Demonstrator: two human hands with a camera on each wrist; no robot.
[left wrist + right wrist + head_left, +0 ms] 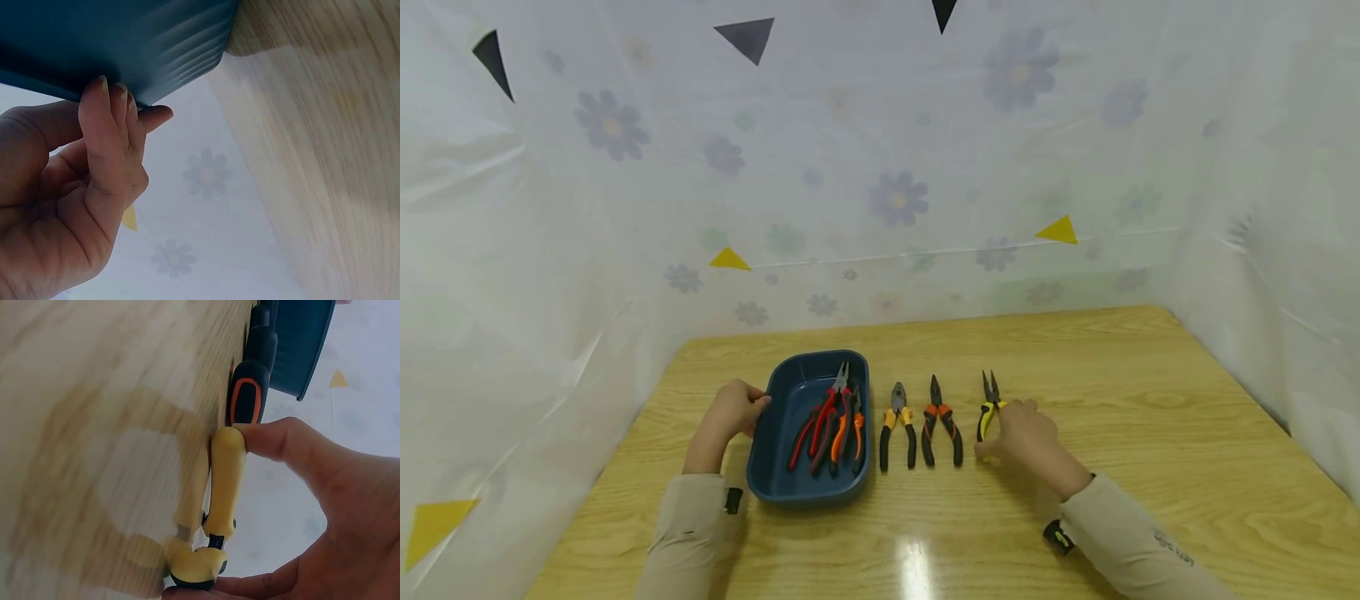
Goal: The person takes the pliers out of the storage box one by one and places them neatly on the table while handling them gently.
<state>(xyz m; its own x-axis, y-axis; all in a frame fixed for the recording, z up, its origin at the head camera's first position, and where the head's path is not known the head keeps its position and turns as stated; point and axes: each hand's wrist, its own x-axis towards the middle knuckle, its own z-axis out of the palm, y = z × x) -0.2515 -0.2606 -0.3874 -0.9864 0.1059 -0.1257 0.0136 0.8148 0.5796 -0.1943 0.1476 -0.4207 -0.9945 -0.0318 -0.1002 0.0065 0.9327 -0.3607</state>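
Note:
At the left stands a dark blue tray (812,496); my left hand (737,408) pinches its left rim between thumb and fingers. Several red- and orange-handled pliers (831,425) lie in the tray. My right hand (1021,437) holds the long-nose pliers with yellow and black handles (990,392) on the table, their jaws pointing away and slightly parted. In the right wrist view, the thumb touches one yellow handle (226,475) and the fingers are at the other handle. Part of the pliers is hidden under the hand in the head view.
Between tray and right hand lie pliers with yellow-orange and black handles (898,417) and long-nose pliers with orange and black handles (937,421), side by side. They rest on a wood-grain table (1150,400). Behind it hangs a flower-patterned sheet (850,167).

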